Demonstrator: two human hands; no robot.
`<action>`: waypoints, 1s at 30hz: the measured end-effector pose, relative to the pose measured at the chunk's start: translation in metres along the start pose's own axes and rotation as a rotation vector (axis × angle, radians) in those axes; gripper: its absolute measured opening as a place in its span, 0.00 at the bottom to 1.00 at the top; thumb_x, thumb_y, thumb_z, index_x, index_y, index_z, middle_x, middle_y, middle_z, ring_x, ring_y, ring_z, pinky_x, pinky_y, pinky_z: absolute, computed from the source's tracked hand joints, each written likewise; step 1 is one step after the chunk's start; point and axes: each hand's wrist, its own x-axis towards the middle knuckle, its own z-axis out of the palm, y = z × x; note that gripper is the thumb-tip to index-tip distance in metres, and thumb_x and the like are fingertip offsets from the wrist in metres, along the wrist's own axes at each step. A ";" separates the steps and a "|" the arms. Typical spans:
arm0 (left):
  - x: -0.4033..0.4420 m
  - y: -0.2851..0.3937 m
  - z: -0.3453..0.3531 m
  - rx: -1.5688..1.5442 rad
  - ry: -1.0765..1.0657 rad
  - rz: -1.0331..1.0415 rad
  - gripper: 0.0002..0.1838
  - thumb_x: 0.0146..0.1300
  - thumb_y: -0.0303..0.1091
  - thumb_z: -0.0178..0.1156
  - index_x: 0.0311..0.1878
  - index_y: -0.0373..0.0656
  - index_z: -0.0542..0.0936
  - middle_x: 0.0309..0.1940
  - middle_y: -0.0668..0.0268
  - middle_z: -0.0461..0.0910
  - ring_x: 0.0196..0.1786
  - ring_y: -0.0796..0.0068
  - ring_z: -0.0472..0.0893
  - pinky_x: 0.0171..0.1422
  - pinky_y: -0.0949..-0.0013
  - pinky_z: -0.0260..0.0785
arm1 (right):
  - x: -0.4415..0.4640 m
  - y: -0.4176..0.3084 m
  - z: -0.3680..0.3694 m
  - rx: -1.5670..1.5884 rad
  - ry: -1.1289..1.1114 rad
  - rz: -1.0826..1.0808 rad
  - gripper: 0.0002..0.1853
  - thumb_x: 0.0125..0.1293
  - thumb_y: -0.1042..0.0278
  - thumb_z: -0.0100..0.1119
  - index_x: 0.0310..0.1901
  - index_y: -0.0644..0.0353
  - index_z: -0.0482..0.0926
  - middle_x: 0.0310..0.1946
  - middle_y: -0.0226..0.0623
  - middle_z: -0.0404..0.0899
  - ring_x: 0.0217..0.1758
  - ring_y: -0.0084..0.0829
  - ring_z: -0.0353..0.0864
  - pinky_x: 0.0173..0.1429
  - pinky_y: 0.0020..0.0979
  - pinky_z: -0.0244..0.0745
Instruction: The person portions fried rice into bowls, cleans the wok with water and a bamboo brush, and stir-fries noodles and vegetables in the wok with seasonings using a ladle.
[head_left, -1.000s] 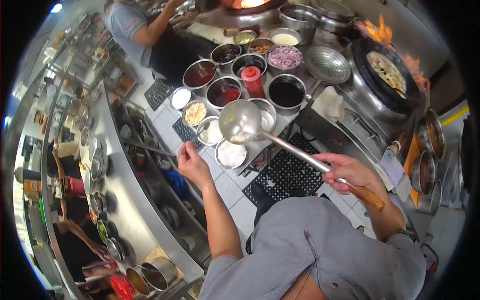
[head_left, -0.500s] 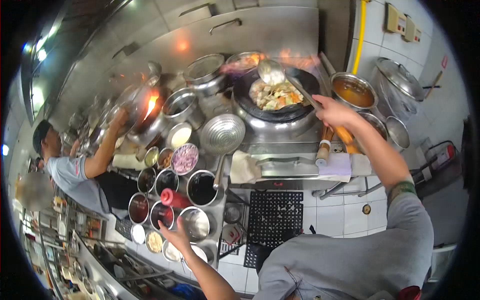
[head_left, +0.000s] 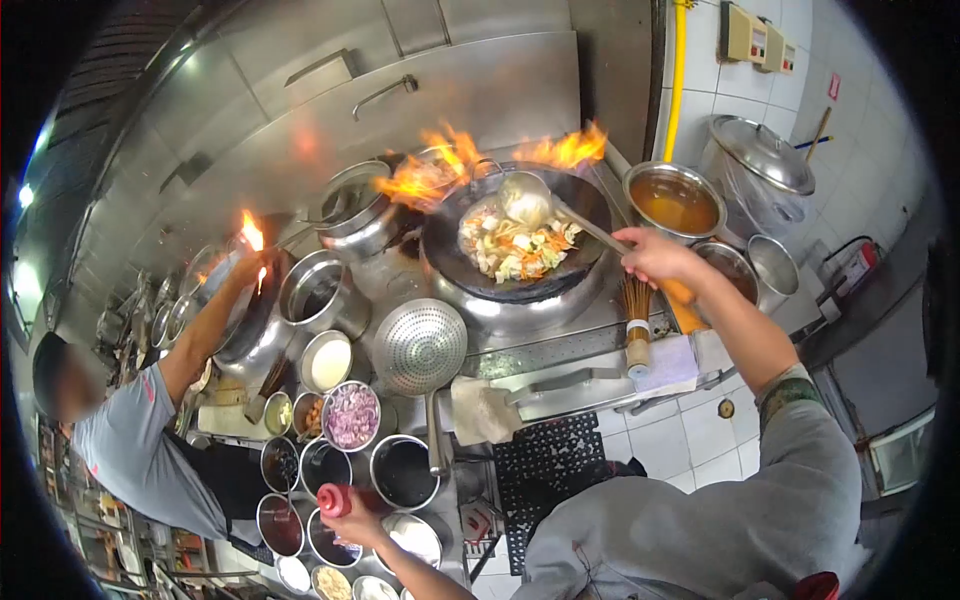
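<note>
In my right hand [head_left: 655, 255] is the handle of a long steel ladle [head_left: 526, 200], its bowl over the chopped food [head_left: 515, 245] in a black wok [head_left: 585, 205]. Flames [head_left: 565, 148] rise behind the wok's rim. My left hand [head_left: 355, 522] is closed round a red squeeze bottle [head_left: 335, 499] above the steel sauce containers. Near that hand are a pot of dark liquid [head_left: 405, 472] and a bowl of chopped purple onion [head_left: 352, 414].
A perforated strainer [head_left: 420, 345] lies left of the wok's front. A pan of amber liquid [head_left: 675, 203] and a brush [head_left: 637, 330] are at the right. At the left, a co-worker [head_left: 150, 430] reaches toward another flaming wok.
The view has turned toward the stove. My right hand brought the ladle from the containers to the wok. My left hand went from empty to holding the red bottle. Flames behind the wok have grown.
</note>
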 end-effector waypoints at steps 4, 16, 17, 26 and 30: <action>0.003 0.080 -0.077 -0.010 0.031 0.078 0.37 0.52 0.47 0.79 0.62 0.41 0.77 0.60 0.51 0.80 0.64 0.49 0.78 0.70 0.48 0.66 | 0.032 0.020 0.010 -0.291 0.109 -0.140 0.36 0.61 0.74 0.57 0.73 0.63 0.63 0.33 0.37 0.78 0.25 0.24 0.77 0.25 0.30 0.75; -0.036 0.360 -0.091 -0.761 -0.888 0.636 0.40 0.56 0.29 0.72 0.73 0.39 0.67 0.58 0.57 0.80 0.56 0.67 0.81 0.62 0.64 0.74 | 0.030 0.044 -0.033 -0.070 -0.028 -0.314 0.35 0.64 0.73 0.56 0.74 0.62 0.62 0.35 0.38 0.79 0.25 0.25 0.78 0.26 0.30 0.75; -0.041 0.378 -0.067 -0.723 -1.040 0.685 0.41 0.55 0.31 0.73 0.72 0.38 0.68 0.56 0.59 0.82 0.55 0.70 0.82 0.61 0.65 0.75 | 0.034 0.083 -0.029 -0.383 0.229 -0.676 0.35 0.65 0.73 0.56 0.74 0.62 0.62 0.35 0.38 0.79 0.25 0.24 0.78 0.25 0.29 0.74; -0.119 0.548 0.027 0.263 -0.723 1.150 0.32 0.52 0.52 0.72 0.56 0.43 0.80 0.51 0.52 0.84 0.53 0.53 0.85 0.57 0.56 0.78 | -0.052 0.024 -0.072 0.756 -0.241 0.032 0.35 0.66 0.77 0.56 0.75 0.58 0.60 0.32 0.30 0.74 0.18 0.18 0.70 0.19 0.23 0.67; -0.130 0.567 0.047 0.392 -0.630 1.221 0.21 0.58 0.42 0.67 0.53 0.45 0.81 0.49 0.54 0.85 0.52 0.55 0.86 0.55 0.56 0.80 | -0.059 0.032 -0.077 0.857 -0.248 0.029 0.34 0.66 0.78 0.57 0.73 0.60 0.60 0.32 0.30 0.74 0.20 0.16 0.70 0.19 0.22 0.67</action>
